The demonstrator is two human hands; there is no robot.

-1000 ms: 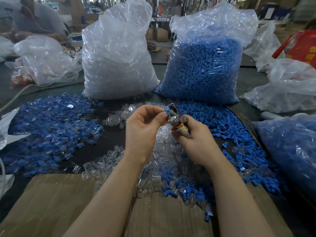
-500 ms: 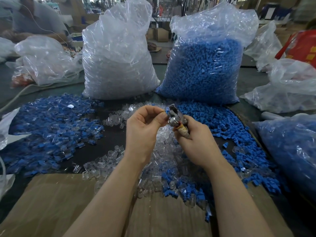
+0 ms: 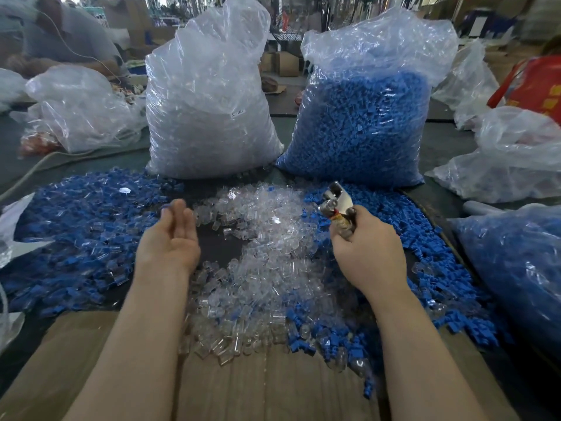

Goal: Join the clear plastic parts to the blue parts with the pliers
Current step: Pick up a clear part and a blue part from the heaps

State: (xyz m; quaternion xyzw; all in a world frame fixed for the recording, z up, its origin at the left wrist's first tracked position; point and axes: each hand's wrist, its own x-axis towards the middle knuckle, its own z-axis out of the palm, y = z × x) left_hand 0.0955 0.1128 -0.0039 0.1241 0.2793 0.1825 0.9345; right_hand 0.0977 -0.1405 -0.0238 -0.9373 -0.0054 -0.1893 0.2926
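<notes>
1. A second ago both hands met at the middle, the left fingertips pinching at the head of the small metal pliers (image 3: 337, 205); now the hands are well apart.
2. The left hand (image 3: 170, 235) has swung left, palm up, its grip fully slack with fingers loosely extended and blurred, holding nothing I can make out. A small blue bit sits at the blurred fingertips; whether it is held I cannot tell.
3. The right hand (image 3: 364, 247) has its grip curled tight round the taped handles of the pliers, above the right edge of the clear pile.
4. The pliers' long axis runs from the fist up and to the left, away from the person, with the shiny head topmost. Whether the jaws are parted I cannot tell.
5. Counts: one pair of pliers; two tall plastic sacks standing side by side at the back, one of clear parts (image 3: 209, 117) and one of blue parts (image 3: 364, 123).
6. Loose parts lie in three spreads too many to count: joined blue-and-clear pieces (image 3: 79, 232) at left, clear plastic caps (image 3: 261, 268) in the middle, blue plastic pieces (image 3: 431, 268) at right.
7. All rest on the dark surface (image 3: 218, 247); a sheet of brown cardboard (image 3: 258, 390) covers its near edge.
</notes>
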